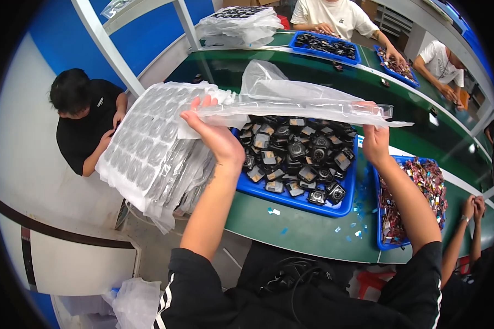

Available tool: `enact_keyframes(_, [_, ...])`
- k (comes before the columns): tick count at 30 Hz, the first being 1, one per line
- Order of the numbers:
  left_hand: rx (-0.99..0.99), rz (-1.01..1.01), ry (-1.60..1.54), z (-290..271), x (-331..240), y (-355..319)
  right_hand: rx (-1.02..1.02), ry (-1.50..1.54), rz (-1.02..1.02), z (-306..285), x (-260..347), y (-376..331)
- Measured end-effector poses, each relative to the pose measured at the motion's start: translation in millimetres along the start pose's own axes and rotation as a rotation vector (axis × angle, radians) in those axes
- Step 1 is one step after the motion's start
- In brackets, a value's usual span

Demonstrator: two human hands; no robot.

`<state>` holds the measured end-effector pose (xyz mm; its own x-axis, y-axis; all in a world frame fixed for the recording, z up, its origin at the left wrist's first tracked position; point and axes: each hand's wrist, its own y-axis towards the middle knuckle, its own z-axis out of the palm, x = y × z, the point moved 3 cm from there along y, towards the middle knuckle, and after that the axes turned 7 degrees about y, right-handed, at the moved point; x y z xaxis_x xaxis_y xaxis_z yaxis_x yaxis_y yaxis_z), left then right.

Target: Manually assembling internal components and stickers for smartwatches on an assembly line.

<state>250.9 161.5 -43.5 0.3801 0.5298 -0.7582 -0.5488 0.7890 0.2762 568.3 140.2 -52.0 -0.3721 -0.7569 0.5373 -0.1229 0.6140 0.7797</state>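
Observation:
Between my two hands, edge-on, hangs a clear plastic blister tray [313, 111] with thin white wrapping sheet [291, 90] draped over it. My left hand [222, 140] holds its left end, palm turned up, fingers partly behind the plastic. The right end is pinched in my right hand [375, 143], whose fingertips are partly covered by the sheet. Below the tray stands a blue bin [291, 202] full of black watch-like casings [296, 149]. Beside my left hand rises a tall stack of clear blister trays [142, 129] with white sheets between them.
At right, a blue bin [386, 244] holds small reddish parts with wires. Small blue and white scraps [358, 233] lie on the green bench [258, 222]. Across it are more blue bins [324, 54] and co-workers. A person in black [82, 126] sits left; another person's hands [473, 208] show right.

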Motion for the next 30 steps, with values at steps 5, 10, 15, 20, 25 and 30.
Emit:
enact_keyframes(5, [-0.023, -0.232, -0.187, -18, -12, -29, 0.116, -0.096, -0.206, 10, 33, 7])
enact_keyframes(10, [0.302, -0.061, 0.004, -87, 19, -27, 0.267, -0.314, -0.908, 16, 80, -2])
enact_keyframes(15, [0.135, -0.572, -0.615, -62, 12, -48, 0.389, -0.426, -1.057, -3, 99, -24])
enact_keyframes(20, [0.291, -0.761, -0.970, -53, 18, -57, 0.370, -0.390, -0.917, -21, 108, -19])
enact_keyframes(25, [0.163, -0.962, -0.894, -36, 36, -68, 0.279, -0.453, -0.702, -32, 116, -11])
enact_keyframes(30, [0.264, -0.895, -0.737, -30, 29, -50, 0.320, -0.503, -0.774, -35, 120, -16])
